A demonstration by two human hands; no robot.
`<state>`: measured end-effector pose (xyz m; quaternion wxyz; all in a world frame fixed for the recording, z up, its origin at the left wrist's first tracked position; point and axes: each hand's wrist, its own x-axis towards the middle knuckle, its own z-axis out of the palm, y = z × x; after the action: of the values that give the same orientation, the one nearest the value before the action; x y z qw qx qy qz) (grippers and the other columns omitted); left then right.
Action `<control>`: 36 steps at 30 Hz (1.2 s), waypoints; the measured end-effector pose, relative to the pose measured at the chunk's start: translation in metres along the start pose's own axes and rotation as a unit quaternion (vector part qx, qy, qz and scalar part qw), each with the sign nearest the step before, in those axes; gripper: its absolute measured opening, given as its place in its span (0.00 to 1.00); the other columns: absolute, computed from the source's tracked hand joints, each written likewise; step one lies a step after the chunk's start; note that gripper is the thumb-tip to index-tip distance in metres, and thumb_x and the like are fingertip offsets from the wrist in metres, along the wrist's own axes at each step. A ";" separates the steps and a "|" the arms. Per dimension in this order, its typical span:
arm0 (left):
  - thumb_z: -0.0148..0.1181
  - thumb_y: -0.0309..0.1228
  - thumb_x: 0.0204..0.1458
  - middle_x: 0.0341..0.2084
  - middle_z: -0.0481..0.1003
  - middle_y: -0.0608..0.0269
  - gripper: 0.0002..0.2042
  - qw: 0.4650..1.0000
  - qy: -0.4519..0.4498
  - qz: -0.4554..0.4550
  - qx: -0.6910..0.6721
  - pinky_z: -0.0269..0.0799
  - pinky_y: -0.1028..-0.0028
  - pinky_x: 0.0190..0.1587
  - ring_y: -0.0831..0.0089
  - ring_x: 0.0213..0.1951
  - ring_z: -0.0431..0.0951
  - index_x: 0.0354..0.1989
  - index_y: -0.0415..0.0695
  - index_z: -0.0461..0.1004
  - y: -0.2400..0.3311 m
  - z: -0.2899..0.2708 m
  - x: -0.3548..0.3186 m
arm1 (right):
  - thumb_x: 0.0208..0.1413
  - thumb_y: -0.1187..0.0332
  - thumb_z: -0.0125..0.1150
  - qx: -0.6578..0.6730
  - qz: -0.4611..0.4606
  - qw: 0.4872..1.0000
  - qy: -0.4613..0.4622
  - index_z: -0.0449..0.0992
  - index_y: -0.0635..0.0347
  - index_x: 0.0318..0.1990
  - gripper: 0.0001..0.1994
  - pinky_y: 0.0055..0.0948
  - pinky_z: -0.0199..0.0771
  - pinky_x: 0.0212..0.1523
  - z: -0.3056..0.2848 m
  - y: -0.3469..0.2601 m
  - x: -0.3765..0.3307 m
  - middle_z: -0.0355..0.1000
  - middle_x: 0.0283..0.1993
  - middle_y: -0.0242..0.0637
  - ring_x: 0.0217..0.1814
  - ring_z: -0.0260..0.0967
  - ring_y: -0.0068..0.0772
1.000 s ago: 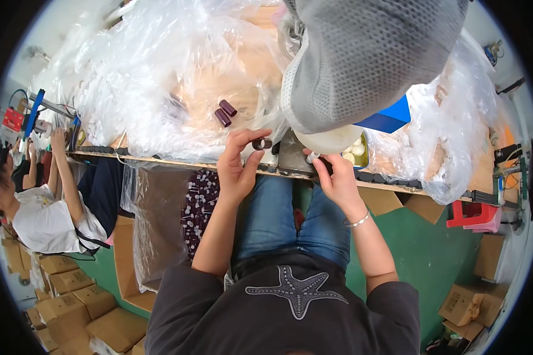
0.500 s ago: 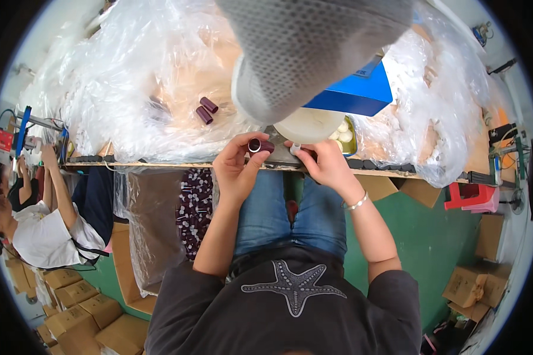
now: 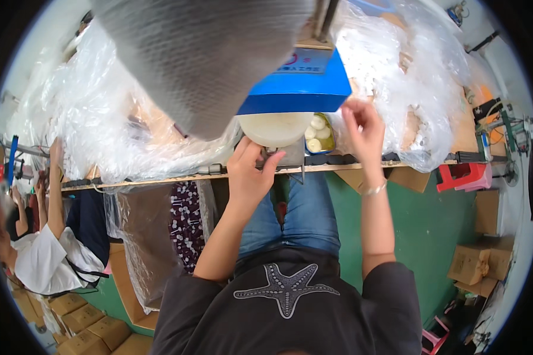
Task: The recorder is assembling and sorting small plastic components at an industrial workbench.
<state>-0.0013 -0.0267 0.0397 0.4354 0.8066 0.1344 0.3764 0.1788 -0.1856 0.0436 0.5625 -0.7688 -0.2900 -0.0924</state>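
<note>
My left hand [image 3: 250, 174] is at the work edge of the bench, with bent fingers and thumb close together under a round whitish disc [image 3: 275, 129]. What it grips there, by a grey metal block [image 3: 291, 155], is mostly hidden by the fingers. My right hand [image 3: 366, 130] is raised to the right of a blue box-shaped housing [image 3: 302, 89], beside clear plastic sheeting [image 3: 411, 118] and a heap of small white pieces [image 3: 364, 80]. Its fingers curl toward the thumb; anything between them is too small to make out.
Grey mesh-textured material [image 3: 207, 53] hangs close and hides the upper left bench. A small tray [image 3: 333, 144] holds round cream-coloured pieces. Below the bench, a plastic-lined box [image 3: 148, 236] stands near many maroon-and-white parts [image 3: 185, 228]. Another person [image 3: 56, 248] works at left.
My left hand has moved from holding up a maroon tube to under the disc. My right hand has left the bench edge for the right of the blue housing. The view has shifted.
</note>
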 end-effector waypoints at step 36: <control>0.64 0.18 0.43 0.24 0.73 0.66 0.11 0.994 -0.059 -0.065 -0.061 0.62 0.80 0.25 0.80 0.21 0.66 0.36 0.38 0.76 -0.028 0.000 -0.008 | 0.45 0.76 0.64 -0.253 -0.219 0.918 -0.211 0.78 0.62 0.32 0.06 0.36 0.65 0.48 -0.002 0.010 -0.013 0.66 0.47 0.39 0.47 0.62 0.43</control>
<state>-0.0036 -0.0148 0.0128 0.5148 0.7888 0.1374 0.3065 0.1738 -0.1943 0.0299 0.2406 -0.8043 -0.5300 -0.1193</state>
